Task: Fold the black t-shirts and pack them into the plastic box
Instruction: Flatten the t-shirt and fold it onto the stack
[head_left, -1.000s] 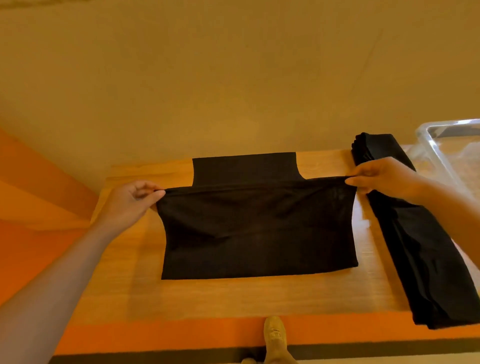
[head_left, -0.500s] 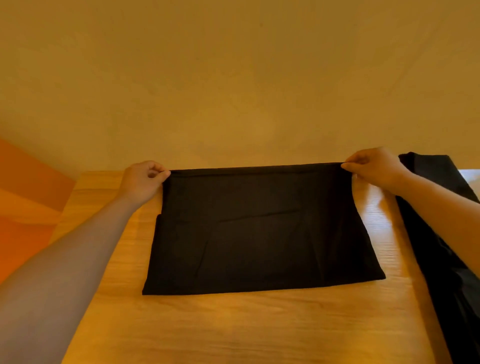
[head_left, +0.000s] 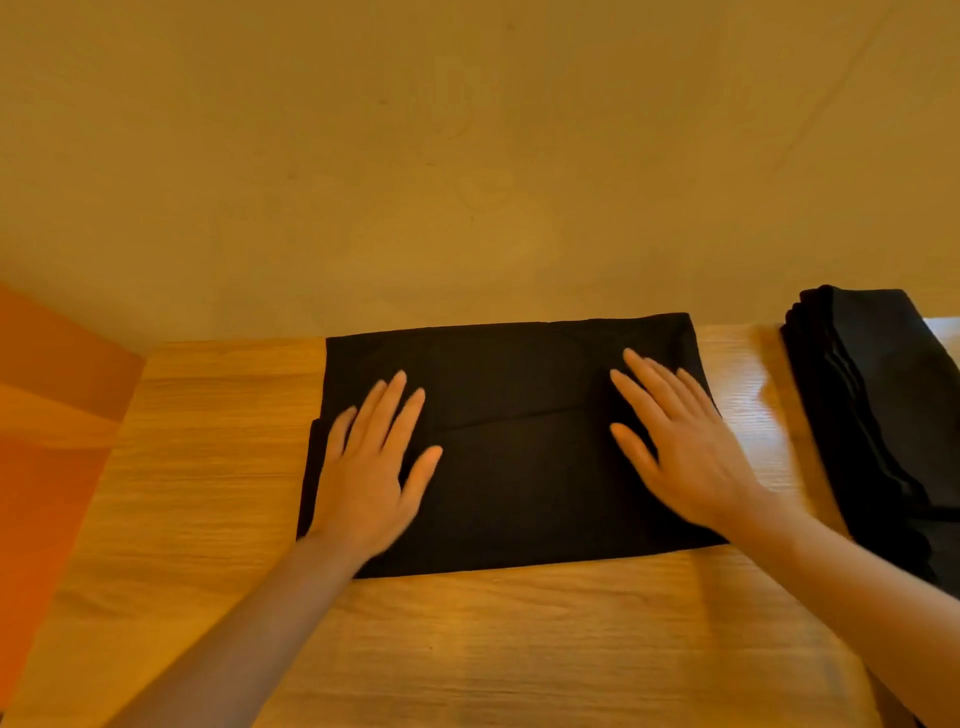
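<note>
A black t-shirt (head_left: 511, 457) lies folded into a flat rectangle in the middle of the wooden table (head_left: 208, 519). My left hand (head_left: 371, 467) lies flat on its left part, fingers straight and spread. Flat on the right part rests my right hand (head_left: 680, 441), fingers also straight. A pile of more black t-shirts (head_left: 878, 415) lies along the table's right side, apart from my hands. The plastic box is out of view.
A plain beige wall (head_left: 467, 156) rises right behind the table's far edge. An orange surface (head_left: 47, 441) borders the table on the left. Bare wood stretches between the shirt and the near edge.
Both hands carried the shirt's near edge over to the far edge, let go of it, and now lie flat on the folded cloth. The camera has tilted closer.
</note>
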